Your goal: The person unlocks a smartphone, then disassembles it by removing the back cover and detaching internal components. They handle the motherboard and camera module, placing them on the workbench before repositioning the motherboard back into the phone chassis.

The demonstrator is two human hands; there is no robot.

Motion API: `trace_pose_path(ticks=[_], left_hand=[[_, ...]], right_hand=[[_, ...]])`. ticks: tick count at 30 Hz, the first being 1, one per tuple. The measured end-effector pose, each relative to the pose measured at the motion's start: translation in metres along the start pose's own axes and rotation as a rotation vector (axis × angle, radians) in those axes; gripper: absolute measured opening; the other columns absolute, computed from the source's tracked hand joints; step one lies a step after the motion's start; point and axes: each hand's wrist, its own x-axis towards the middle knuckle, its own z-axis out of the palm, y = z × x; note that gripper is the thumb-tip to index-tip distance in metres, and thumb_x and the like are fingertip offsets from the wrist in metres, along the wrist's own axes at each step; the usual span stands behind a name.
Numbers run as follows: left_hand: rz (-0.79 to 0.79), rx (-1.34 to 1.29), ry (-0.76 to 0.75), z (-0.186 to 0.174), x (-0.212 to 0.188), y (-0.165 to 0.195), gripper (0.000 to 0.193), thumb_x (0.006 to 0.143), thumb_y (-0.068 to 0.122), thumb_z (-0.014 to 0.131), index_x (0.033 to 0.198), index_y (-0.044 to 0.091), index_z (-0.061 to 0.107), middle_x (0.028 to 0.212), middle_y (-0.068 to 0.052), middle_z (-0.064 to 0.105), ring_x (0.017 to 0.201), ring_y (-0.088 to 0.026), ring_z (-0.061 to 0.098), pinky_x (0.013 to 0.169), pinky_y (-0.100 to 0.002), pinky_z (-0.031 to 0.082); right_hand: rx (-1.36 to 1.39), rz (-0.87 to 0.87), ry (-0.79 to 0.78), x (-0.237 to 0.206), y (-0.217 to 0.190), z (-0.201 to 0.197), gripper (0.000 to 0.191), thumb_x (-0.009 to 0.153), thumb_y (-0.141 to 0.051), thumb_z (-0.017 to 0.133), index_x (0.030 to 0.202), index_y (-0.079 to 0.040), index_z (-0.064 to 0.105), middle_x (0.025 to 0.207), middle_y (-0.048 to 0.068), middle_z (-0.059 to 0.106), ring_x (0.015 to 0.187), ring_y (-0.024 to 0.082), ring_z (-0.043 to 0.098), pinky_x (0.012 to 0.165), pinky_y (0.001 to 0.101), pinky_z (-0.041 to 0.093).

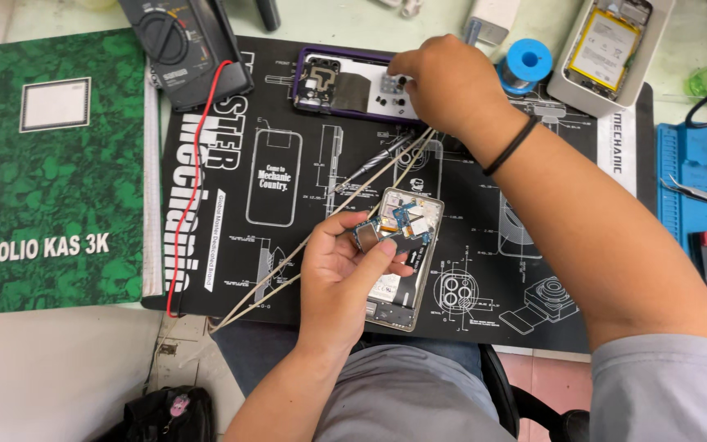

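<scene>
Left hand point(345, 266) gripped opened grey phone chassis point(403, 262); right hand point(443, 82), at twelve o'clock, pinched tiny screws on purple back cover point(345, 86). Steady grip judged essential.

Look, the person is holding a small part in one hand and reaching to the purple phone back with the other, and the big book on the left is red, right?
Not quite. The big book is green, not red, as the head view shows. The rest holds: the left hand holds a small part, and the right hand reaches to the purple phone back.
</scene>
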Motion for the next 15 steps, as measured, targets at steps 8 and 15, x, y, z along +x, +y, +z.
trace_pose_path(ticks=[8, 15], left_hand=[[0.005, -0.009, -0.018, -0.001, 0.000, 0.000, 0.040, 0.093, -0.008, 0.066, 0.130, -0.002, 0.052, 0.104, -0.018, 0.068, 0.087, -0.021, 0.072, 0.076, -0.037, 0.066], [-0.012, -0.010, -0.022, 0.002, -0.001, 0.000, 0.040, 0.093, -0.007, 0.066, 0.130, -0.002, 0.051, 0.106, -0.017, 0.068, 0.089, -0.020, 0.071, 0.076, -0.036, 0.065]], right_hand=[[-0.029, 0.079, -0.014, 0.002, 0.005, 0.023, 0.011, 0.084, -0.015, 0.077, 0.095, -0.016, 0.081, 0.085, 0.011, 0.074, 0.078, 0.033, 0.070, 0.066, 0.0455, 0.056], [0.137, 0.120, 0.039, 0.002, 0.010, 0.023, 0.012, 0.080, -0.015, 0.081, 0.091, -0.011, 0.078, 0.081, 0.011, 0.073, 0.076, 0.033, 0.070, 0.067, 0.0435, 0.056]])
